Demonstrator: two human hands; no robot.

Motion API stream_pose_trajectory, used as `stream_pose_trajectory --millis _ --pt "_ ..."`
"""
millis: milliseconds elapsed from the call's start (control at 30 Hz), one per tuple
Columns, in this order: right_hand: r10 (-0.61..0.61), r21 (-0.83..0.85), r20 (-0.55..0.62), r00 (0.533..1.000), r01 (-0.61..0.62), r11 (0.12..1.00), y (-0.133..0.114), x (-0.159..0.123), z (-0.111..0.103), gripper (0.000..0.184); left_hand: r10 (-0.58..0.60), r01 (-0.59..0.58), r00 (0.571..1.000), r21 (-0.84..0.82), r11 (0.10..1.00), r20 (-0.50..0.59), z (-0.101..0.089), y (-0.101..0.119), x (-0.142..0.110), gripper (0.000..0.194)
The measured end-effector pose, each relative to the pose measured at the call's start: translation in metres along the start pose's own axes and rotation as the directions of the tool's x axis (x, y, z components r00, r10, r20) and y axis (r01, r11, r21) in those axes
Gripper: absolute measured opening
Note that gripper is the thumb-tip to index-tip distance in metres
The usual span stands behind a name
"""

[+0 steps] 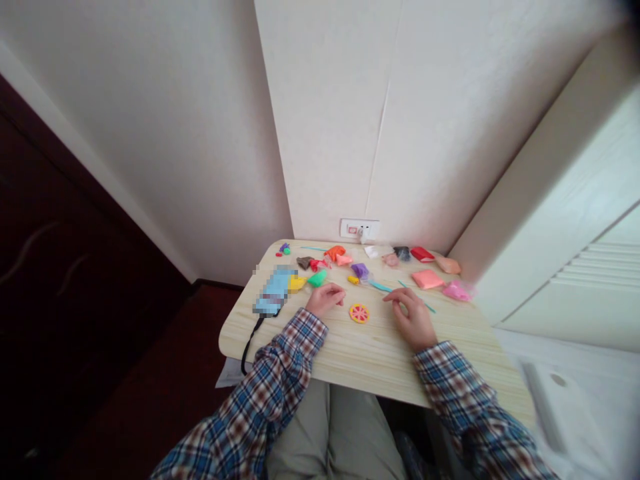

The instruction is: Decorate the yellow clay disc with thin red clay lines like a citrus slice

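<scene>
A round yellow-rimmed disc with a red and pale spoked centre, looking like a clay fruit slice [359, 313], lies flat on the table [370, 360] between my hands. Left of it is my left hand [325, 299], its fingers curled together; whatever they may hold is hidden. On the other side my right hand [413, 319] hovers low or rests with index finger stretched out, thumb bent, and a gap between them. A thin teal stick [431, 309] passes behind that hand. Just beyond its fingertips lies a light-blue flat tool [380, 286].
Several soft colourful packets line the back, among them a purple packet [359, 271], a green packet [317, 278] and a coral packet [427, 279]. A phone [275, 291], blurred out, lies left with a black strap [246, 350]. A wall socket [359, 229] is behind the table.
</scene>
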State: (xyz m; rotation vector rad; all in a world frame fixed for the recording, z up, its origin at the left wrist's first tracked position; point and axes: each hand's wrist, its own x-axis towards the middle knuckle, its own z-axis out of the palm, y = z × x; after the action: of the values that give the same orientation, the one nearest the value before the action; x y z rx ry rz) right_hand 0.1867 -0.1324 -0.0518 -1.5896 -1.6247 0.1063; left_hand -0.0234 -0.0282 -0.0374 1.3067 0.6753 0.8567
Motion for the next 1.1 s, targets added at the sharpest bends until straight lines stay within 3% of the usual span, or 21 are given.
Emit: stream_pose_trajectory --millis 400,667,1100 --pt "-0.002 0.051 0.101 0.995 -0.003 0.999 -0.0031 0.0001 -0.0027 0.023 -0.011 0.012 0.999 -0.032 0.999 0.041 -0.0005 -0.0033 0.0013 0.043" --pt "0.033 0.099 0.059 0.998 -0.039 0.994 -0.0032 -0.0011 -0.0033 0.021 -0.021 0.024 0.997 -0.044 0.999 0.072 0.0008 0.0003 -0.0007 0.049" --pt "0.044 0.107 0.091 0.995 -0.054 0.993 -0.0086 -0.0016 -0.0044 0.021 0.004 -0.015 0.992 0.087 0.996 0.125 0.0048 -0.0034 -0.0051 0.043"
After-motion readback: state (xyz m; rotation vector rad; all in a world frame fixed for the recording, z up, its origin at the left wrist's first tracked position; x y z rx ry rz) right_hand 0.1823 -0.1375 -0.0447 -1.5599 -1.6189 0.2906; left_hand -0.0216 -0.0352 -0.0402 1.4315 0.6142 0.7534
